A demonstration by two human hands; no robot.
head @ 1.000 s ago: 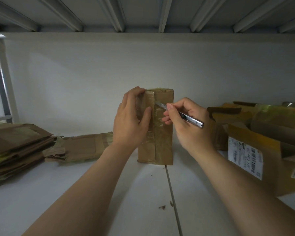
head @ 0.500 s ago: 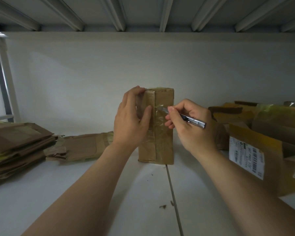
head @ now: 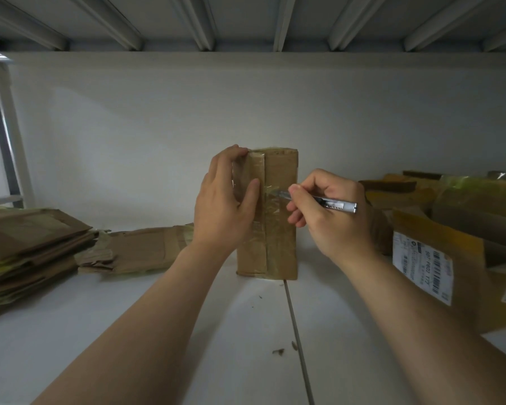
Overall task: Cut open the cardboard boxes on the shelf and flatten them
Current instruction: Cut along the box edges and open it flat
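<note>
Box point(head: 281, 229) stood on end on shelf point(head: 158, 331) between my grips: left grip point(head: 225, 206) wrapped its edge to brace it, right grip point(head: 330, 211) pinched knife point(head: 333, 203) pen-style, blade on the tape seam point(head: 265, 244).

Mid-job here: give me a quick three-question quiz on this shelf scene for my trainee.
1. True or false: the box lies flat on the shelf.
2. Which hand holds the knife? A) left hand B) right hand
3. Fill in: the flattened stack lies on the box's ___ side.
Key: 1 false, it stands upright; 2 B; 3 left.
</note>
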